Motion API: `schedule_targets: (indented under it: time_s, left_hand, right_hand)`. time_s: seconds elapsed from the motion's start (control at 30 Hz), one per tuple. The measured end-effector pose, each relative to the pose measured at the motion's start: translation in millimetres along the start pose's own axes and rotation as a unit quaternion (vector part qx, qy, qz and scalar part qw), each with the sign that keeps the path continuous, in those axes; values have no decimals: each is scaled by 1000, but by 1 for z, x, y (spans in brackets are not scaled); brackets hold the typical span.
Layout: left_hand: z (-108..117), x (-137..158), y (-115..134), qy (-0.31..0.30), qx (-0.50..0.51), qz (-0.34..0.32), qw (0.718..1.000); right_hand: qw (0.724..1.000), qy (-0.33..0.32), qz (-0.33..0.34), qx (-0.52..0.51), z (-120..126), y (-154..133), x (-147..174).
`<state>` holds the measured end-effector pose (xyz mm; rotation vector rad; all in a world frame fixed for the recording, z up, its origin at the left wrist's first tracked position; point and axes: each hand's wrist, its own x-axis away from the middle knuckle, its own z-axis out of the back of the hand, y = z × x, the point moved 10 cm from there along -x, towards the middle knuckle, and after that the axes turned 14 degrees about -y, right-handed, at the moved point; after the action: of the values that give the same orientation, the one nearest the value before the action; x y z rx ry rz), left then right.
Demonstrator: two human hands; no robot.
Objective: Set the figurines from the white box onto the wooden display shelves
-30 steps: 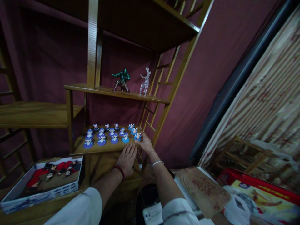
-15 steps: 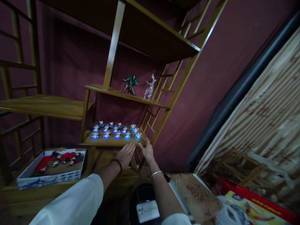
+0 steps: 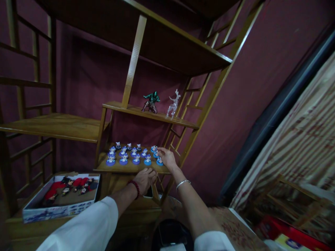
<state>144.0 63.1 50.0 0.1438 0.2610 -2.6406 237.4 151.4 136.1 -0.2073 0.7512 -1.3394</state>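
Now, right hand (image 3: 168, 158): its grip curls at the middle blue-based figurine (image 3: 155, 153), right end of the lower shelf (image 3: 131, 168); pinching or only touching, I cannot tell
Left hand (image 3: 145, 179): bent at the near shelf edge, its grip also unclear from above
Near figurine (image 3: 159, 161): it could tip, if the right palm brushes it, because these figurines stand close
Dark object (image 3: 149, 193): mostly hidden beneath the left hand
Red box (image 3: 288, 240): cut off at the right

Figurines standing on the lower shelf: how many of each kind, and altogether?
Dark-based figurines, back row: 3
Purple or blue figurines, two rows of four: 8
Blue-based figurines, right-end column, partly behind the right hand: 3
Total: 14
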Motion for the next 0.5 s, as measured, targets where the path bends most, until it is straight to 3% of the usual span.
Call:
schedule_targets:
  time_s: [0.13, 0.27, 0.5]
  left_hand:
    - [-17, 2, -3, -17, -41, -48, 998]
    - [-19, 5, -3, 9, -42, -37, 998]
    - [-19, 6, -3, 27, -21, -34, 999]
  right_hand:
    - [997, -70, 20, 35, -25, -14, -34]
    - [991, -123, 19, 46, -52, -19, -58]
    - [956, -252, -28, 148, -86, -24, -72]
